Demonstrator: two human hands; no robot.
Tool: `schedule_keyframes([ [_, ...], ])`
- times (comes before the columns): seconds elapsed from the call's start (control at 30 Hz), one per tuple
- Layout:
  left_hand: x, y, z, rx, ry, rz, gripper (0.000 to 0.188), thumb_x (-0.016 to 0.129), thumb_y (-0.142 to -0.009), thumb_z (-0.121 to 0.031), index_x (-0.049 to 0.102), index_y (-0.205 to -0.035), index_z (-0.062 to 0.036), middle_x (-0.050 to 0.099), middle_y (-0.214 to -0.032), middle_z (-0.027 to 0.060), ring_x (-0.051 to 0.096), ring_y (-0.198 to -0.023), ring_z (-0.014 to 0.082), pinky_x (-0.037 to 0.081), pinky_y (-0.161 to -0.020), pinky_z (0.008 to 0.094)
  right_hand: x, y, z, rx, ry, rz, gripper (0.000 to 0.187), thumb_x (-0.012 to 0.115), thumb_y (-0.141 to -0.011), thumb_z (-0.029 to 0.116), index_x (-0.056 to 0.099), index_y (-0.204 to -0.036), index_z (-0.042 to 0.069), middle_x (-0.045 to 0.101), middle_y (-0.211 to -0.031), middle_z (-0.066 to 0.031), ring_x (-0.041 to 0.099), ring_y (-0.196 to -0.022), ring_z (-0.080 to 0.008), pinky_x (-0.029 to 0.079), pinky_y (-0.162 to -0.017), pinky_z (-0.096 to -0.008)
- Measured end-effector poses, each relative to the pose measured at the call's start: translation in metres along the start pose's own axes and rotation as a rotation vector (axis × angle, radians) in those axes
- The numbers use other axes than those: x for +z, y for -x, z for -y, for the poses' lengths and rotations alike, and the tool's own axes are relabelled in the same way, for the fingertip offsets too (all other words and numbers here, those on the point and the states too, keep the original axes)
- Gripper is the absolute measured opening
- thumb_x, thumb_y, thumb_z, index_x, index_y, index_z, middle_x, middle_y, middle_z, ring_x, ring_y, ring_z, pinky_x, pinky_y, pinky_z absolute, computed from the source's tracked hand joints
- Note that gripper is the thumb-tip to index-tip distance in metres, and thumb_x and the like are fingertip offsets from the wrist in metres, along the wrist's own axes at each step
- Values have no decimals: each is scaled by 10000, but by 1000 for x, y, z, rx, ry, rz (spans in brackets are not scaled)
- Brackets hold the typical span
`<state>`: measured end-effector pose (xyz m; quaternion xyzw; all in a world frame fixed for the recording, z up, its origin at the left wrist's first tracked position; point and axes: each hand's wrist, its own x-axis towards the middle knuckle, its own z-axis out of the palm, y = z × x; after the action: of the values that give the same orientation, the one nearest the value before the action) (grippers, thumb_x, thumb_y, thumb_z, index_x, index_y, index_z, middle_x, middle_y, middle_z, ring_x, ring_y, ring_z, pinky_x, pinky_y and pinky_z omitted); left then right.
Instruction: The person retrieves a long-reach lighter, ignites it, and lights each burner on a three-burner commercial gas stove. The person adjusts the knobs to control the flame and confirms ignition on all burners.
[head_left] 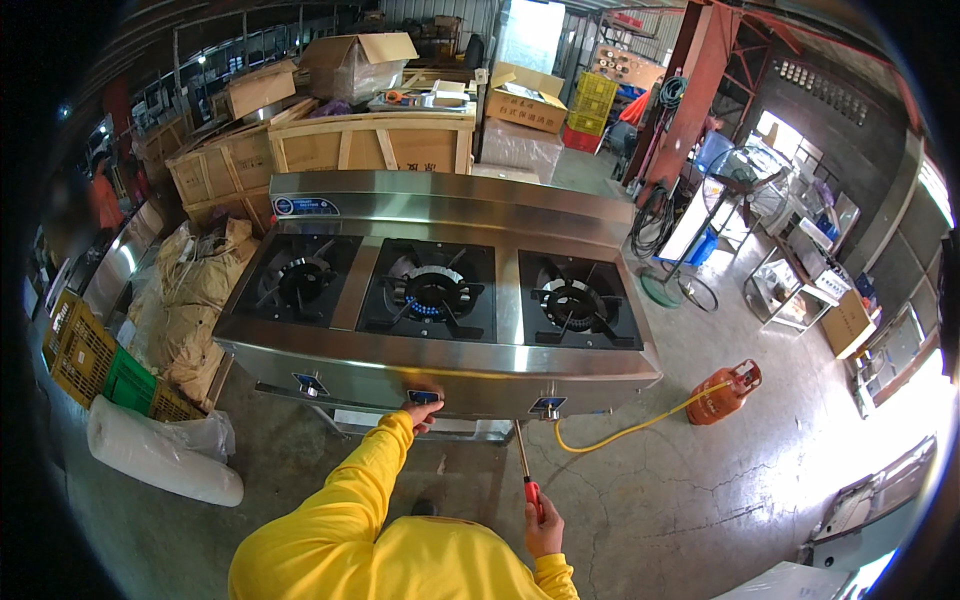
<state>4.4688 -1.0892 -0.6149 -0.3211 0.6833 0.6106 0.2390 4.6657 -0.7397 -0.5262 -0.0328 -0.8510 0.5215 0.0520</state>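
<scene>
A wide stainless steel gas stove [450, 365] with three burners stands before me. Small blue flames show on the left and lower side of the middle burner [432, 292]; no flame is visible on the left burner [302, 281] or the right burner [571, 303]. My left hand [424, 413] is closed at the middle control on the front panel, its fingers covering the knob. Lower right, my right hand [544, 530] grips a red-handled tool [532, 492] with a long, thin metal shaft. The shaft points up to the panel's lower edge, just left of the right knob [548, 410].
A yellow hose [600, 440] runs from the stove's right front to an orange gas cylinder [722, 393] on the floor. Wooden crates [370, 145] stand behind the stove. A plastic-wrapped roll [165, 452] and yellow crates [80, 345] lie left; a metal cart [790, 285] stands right.
</scene>
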Motion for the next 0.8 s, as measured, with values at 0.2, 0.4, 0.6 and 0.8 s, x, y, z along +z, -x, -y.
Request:
schedule_keyframes([
  [0.2, -7, -13, 8, -22, 77, 100, 472, 784, -757, -554, 609, -1041, -220, 633, -773, -30, 540, -522, 94, 355, -441, 262, 6, 6, -4, 46, -46, 25, 386, 655, -930, 242, 627, -1226, -4, 677, -921, -97, 610, -791, -131, 509, -739, -281],
  [0.4, -15, -29, 20, -32, 181, 252, 385, 772, -775, -563, 594, -902, -245, 619, -703, -69, 559, -524, 102, 349, -458, 274, 9, 12, 1, 31, -54, 39, 380, 651, -926, 241, 630, -1221, 1, 697, -983, -162, 654, -798, -178, 521, -731, -305],
  [0.6, -17, -34, 24, -31, 232, 287, 392, 777, -760, -580, 602, -880, -250, 618, -696, -79, 567, -540, 98, 343, -464, 264, 3, 13, 8, 120, -35, 59, 377, 645, -929, 232, 624, -1222, -4, 696, -996, -173, 663, -808, -192, 526, -737, -312],
  [0.8, -18, -37, 27, -40, 266, 307, 402, 771, -771, -574, 585, -895, -240, 620, -686, -71, 575, -538, 105, 354, -460, 273, 3, 12, 2, 52, -57, 3, 384, 647, -933, 258, 626, -1219, 2, 675, -953, -137, 626, -797, -178, 516, -733, -304],
])
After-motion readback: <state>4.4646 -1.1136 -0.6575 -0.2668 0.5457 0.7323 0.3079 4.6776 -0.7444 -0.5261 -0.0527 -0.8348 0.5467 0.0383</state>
